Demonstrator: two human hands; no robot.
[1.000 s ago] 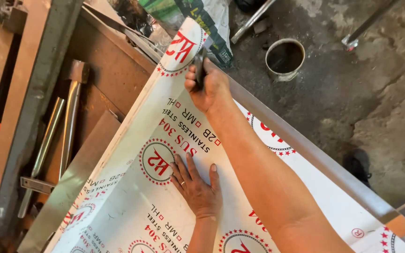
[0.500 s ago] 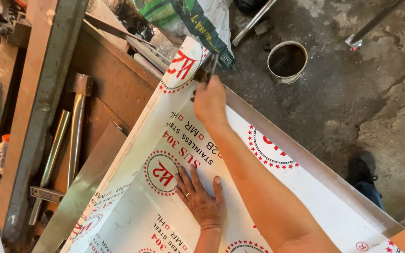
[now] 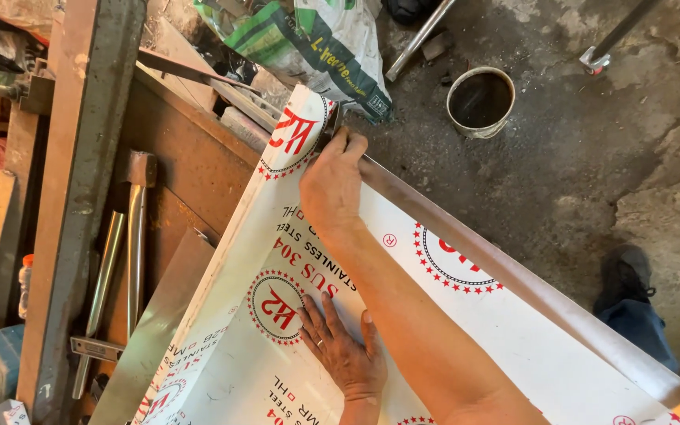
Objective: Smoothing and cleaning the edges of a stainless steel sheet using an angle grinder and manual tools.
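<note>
A large steel sheet (image 3: 513, 338) covered in white protective film with red round emblems lies tilted across the view. My left hand (image 3: 341, 354) rests flat on it, palm down and fingers spread, beside one red emblem (image 3: 275, 307). My right hand (image 3: 332, 185) reaches along the sheet to its far corner. Its fingers curl over the sheet's bare metal edge (image 3: 434, 212) and pinch there. A small dark bit shows at the fingertips; I cannot tell what it is.
A rusty steel beam (image 3: 80, 197) and a brown bench surface (image 3: 190, 165) lie to the left, with a hammer (image 3: 137, 236) and metal bars. A green and white sack (image 3: 316, 47) sits past the corner. A round tin (image 3: 480, 101) stands on the concrete floor. A dark shoe (image 3: 627, 275) is at right.
My right hand has shifted along the edge to the sheet's far corner and closed over it. My left hand stays flat on the film.
</note>
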